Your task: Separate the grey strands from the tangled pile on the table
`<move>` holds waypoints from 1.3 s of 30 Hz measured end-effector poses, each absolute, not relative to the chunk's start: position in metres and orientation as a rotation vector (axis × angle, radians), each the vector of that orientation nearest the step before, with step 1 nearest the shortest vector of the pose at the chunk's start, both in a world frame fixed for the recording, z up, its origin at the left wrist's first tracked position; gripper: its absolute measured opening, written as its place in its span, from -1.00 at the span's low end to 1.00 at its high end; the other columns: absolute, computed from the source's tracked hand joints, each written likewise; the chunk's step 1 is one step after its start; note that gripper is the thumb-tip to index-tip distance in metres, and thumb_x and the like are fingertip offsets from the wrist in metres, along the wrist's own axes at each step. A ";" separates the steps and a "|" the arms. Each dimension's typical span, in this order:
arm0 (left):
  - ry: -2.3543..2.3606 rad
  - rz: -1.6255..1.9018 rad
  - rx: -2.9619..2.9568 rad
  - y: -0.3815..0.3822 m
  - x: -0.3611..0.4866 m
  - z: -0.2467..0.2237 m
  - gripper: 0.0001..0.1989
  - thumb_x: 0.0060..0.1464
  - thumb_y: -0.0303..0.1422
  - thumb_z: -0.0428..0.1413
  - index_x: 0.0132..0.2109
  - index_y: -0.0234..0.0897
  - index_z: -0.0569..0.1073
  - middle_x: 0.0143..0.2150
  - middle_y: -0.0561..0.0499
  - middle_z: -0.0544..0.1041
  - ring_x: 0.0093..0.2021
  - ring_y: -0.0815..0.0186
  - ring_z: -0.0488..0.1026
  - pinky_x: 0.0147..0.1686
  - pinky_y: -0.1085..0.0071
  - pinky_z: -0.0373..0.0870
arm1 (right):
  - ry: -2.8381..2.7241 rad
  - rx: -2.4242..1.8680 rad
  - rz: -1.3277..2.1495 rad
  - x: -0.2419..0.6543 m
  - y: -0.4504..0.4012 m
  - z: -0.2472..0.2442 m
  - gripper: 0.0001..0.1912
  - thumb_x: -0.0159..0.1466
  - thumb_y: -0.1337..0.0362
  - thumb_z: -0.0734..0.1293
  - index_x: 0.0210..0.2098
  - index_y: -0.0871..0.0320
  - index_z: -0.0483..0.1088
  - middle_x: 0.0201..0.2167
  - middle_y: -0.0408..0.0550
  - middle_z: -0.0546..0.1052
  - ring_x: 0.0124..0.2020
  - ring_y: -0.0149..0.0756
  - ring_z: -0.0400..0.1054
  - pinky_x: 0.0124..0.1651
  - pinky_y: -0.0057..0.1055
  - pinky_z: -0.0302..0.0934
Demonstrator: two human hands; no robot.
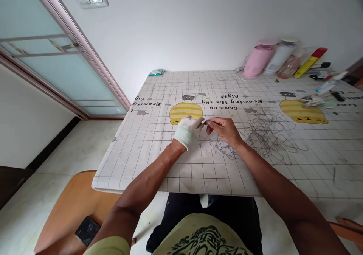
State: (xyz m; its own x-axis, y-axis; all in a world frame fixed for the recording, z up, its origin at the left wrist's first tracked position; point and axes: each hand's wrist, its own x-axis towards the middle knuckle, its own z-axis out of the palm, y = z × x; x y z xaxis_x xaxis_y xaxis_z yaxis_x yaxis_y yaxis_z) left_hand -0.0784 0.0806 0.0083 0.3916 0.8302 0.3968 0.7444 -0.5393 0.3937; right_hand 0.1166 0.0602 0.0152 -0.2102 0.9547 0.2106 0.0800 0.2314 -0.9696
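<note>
My left hand point(188, 130), in a white knitted glove, is closed over the lower edge of a yellow balloon print on the checked tablecloth point(147, 141). My right hand point(224, 130) is bare, its thumb and forefinger pinched together just beside the gloved fingertips. Whatever lies between the fingers of either hand is too small to make out. Thin dark wires or threads point(263, 134) lie in a loose tangle to the right of my right hand, some of them beneath it.
Along the wall at the back right stand a pink cylinder point(258, 60), a white cylinder point(280, 56) and a yellow box with a red end point(309, 64). Another glove point(317, 100) lies at the right. A phone point(87, 230) rests on the wooden chair point(68, 206).
</note>
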 end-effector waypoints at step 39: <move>1.556 1.095 1.784 0.081 -0.091 0.023 -0.73 0.37 -0.34 0.11 0.04 -0.05 0.69 -0.09 0.08 0.72 -0.13 0.30 0.64 -0.03 0.40 0.52 | -1.148 -0.676 1.717 0.097 0.034 0.013 -0.74 0.32 0.03 0.53 -0.30 0.08 0.55 -0.48 -0.19 0.43 -0.50 -0.36 0.29 -0.16 -0.18 0.47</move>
State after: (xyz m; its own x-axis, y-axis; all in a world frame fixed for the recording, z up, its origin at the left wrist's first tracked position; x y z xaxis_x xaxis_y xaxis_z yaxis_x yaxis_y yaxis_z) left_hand -0.0913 0.0814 0.0226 0.0097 0.9729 0.2310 0.5456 -0.1987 0.8141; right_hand 0.0969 0.0338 0.0128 -0.4153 0.9083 0.0499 -0.3932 -0.1297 -0.9103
